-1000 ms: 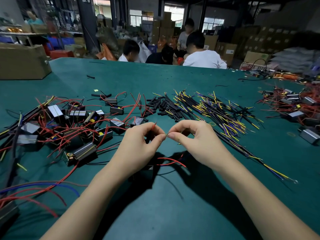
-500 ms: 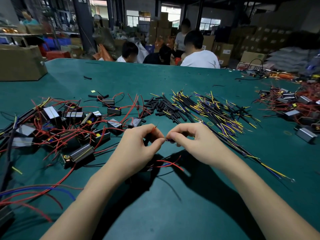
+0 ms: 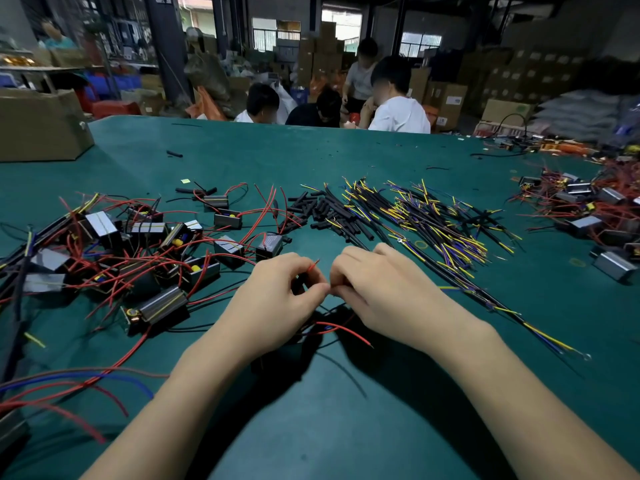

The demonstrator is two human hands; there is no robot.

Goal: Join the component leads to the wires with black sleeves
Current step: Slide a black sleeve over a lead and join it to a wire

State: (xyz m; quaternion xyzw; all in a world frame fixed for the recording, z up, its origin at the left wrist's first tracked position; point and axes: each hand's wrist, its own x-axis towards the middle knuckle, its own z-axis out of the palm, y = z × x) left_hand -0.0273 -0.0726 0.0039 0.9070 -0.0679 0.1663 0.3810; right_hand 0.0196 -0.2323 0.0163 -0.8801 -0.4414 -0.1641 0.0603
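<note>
Above the green table [image 3: 346, 161], the left hand [image 3: 277, 299] pinches a red lead [image 3: 313, 266]; the right hand [image 3: 384, 285] pinches fingertip to fingertip, its wire hidden. Black sleeves [image 3: 322, 211] lie beyond.

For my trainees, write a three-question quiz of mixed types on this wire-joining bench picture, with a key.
1. True or false: both hands are pinching something where their fingertips meet.
2. Which lies farther to the person's right: A) the loose black sleeves, B) the yellow and blue wires?
3. Fill in: the wire end poking up from the left hand is ____.

Key
1. True: the left hand and right hand meet fingertip to fingertip.
2. B: the yellow and blue wires lie right of the black sleeves.
3. Red: see the red wire end.
</note>
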